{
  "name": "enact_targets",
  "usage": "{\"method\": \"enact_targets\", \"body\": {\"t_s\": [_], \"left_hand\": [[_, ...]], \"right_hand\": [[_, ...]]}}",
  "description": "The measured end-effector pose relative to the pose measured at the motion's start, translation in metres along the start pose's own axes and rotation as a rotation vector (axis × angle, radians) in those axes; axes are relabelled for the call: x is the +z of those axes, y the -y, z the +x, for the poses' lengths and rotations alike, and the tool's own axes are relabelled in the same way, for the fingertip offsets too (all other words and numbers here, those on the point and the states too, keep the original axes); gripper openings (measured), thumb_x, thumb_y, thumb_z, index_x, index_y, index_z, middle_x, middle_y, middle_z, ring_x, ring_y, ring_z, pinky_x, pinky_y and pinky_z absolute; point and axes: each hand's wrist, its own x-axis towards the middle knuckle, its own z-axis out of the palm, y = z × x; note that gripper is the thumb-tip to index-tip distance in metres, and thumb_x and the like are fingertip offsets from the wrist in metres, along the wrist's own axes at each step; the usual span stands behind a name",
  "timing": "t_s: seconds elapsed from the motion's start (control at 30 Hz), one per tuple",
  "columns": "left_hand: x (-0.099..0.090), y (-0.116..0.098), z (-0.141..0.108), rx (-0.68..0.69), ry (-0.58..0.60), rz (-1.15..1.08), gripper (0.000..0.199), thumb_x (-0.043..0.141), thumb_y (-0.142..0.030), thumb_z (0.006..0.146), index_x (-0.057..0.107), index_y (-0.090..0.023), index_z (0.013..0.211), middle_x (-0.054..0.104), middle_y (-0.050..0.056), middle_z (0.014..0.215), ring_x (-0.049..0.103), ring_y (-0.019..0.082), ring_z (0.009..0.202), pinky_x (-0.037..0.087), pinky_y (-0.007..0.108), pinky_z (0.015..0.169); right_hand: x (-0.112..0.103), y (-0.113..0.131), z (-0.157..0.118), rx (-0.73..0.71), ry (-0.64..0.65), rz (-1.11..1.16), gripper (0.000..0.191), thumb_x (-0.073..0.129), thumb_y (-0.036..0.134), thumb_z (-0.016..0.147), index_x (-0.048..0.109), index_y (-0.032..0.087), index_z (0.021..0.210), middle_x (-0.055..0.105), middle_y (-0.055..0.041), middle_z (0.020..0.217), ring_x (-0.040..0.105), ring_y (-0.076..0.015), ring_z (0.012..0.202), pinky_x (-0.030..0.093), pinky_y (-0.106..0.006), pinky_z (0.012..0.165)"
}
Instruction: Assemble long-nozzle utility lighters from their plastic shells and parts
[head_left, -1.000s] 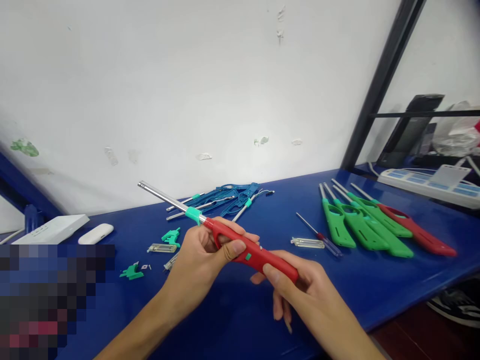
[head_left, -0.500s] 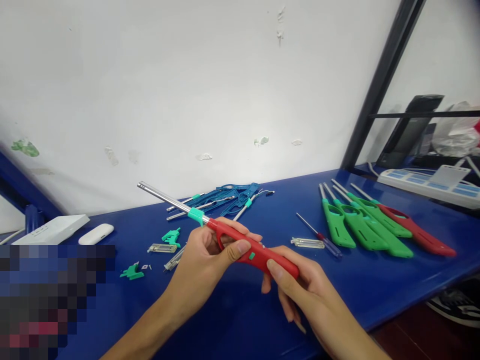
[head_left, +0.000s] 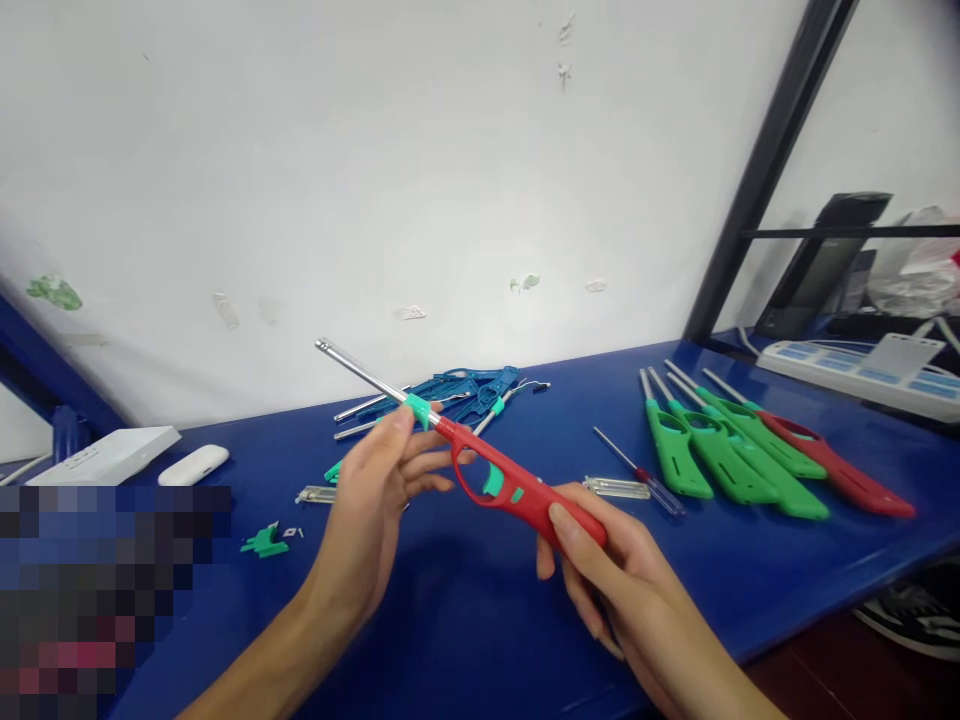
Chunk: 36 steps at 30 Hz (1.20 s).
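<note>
A red lighter (head_left: 536, 500) with a metal tube and a green trigger is raised over the blue table, its tube pointing up and left. My right hand (head_left: 611, 550) is closed round the end of its red handle. At the tube's base sits a green collar (head_left: 418, 411), which the thumb of my left hand (head_left: 371, 500) touches, fingers partly spread behind the tube. Beyond lie blue lighter casings (head_left: 480, 385) and metal tubes. Right of my hands are a clear fuel tank (head_left: 616, 488) and a screwdriver (head_left: 660, 492).
Several green lighters (head_left: 735, 455) and a red one (head_left: 840, 465) lie at the right, before a power strip (head_left: 855, 375). At the left are a white case (head_left: 193, 466), a white box (head_left: 105, 456) and a small green part (head_left: 265, 541). A wall stands behind the table.
My left hand has moved off the red handle to the green collar. The lighter has shifted slightly right, and its trigger now shows. My right hand still grips the handle's end.
</note>
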Motion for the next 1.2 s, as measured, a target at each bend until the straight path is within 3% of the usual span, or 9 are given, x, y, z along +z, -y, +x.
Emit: {"method": "enact_targets", "body": {"t_s": [0.1,0.23,0.6,0.8,0.97,1.13,1.2], "left_hand": [[-0.005,-0.003,0.004,0.108,-0.119,0.039,0.042,0.078,-0.049,0.085,0.073,-0.016,0.109,0.077,0.008,0.103,0.068,0.018,0.085,0.051,0.024,0.065],[-0.008,-0.004,0.005,0.148,-0.149,0.072,0.037,0.083,-0.046,0.081,0.078,-0.018,0.104,0.076,0.006,0.105,0.064,0.018,0.092,0.048,0.021,0.061],[-0.004,0.005,0.001,0.001,-0.045,0.061,0.043,0.083,-0.046,0.082,0.078,-0.018,0.115,0.078,0.010,0.113,0.069,0.024,0.103,0.052,0.026,0.073],[-0.004,0.005,0.000,-0.037,0.000,0.044,0.044,0.080,-0.045,0.085,0.075,-0.020,0.121,0.080,0.010,0.108,0.069,0.020,0.091,0.049,0.024,0.067],[-0.005,0.006,0.000,-0.026,0.018,0.043,0.037,0.078,-0.042,0.089,0.076,-0.021,0.119,0.079,0.008,0.110,0.065,0.016,0.085,0.046,0.021,0.062],[-0.006,0.007,0.001,-0.037,0.034,0.067,0.040,0.075,-0.052,0.089,0.076,-0.023,0.116,0.079,0.008,0.111,0.068,0.017,0.087,0.046,0.019,0.060],[-0.006,0.007,0.001,-0.045,0.042,0.079,0.043,0.074,-0.056,0.089,0.076,-0.023,0.116,0.079,0.008,0.111,0.068,0.017,0.087,0.046,0.019,0.060]], "right_hand": [[-0.002,-0.005,0.001,-0.009,0.012,-0.007,0.047,0.056,0.065,0.097,0.059,0.019,0.086,0.036,0.0088,0.053,0.024,-0.0037,0.041,0.017,-0.016,0.036],[-0.002,-0.007,0.002,-0.008,0.021,-0.019,0.047,0.056,0.066,0.096,0.060,0.019,0.087,0.034,0.0093,0.050,0.024,-0.0046,0.040,0.018,-0.017,0.036],[-0.002,-0.007,0.003,-0.014,0.018,-0.093,0.049,0.054,0.068,0.097,0.061,0.020,0.087,0.034,0.0090,0.048,0.026,-0.0052,0.040,0.018,-0.018,0.037],[-0.004,-0.010,0.003,-0.014,0.009,-0.147,0.050,0.052,0.068,0.097,0.058,0.021,0.085,0.034,0.0089,0.047,0.026,-0.0055,0.039,0.019,-0.018,0.037],[-0.004,-0.009,0.004,-0.004,0.020,-0.173,0.048,0.050,0.068,0.098,0.061,0.021,0.095,0.035,0.0095,0.045,0.026,-0.0060,0.038,0.019,-0.018,0.037],[-0.004,-0.008,0.003,-0.005,0.018,-0.159,0.049,0.052,0.068,0.097,0.063,0.021,0.099,0.034,0.0095,0.045,0.028,-0.0065,0.038,0.020,-0.019,0.037],[-0.002,-0.006,0.002,-0.006,0.014,-0.135,0.049,0.056,0.067,0.095,0.064,0.020,0.102,0.042,0.0081,0.050,0.028,-0.0055,0.038,0.020,-0.019,0.037]]}}
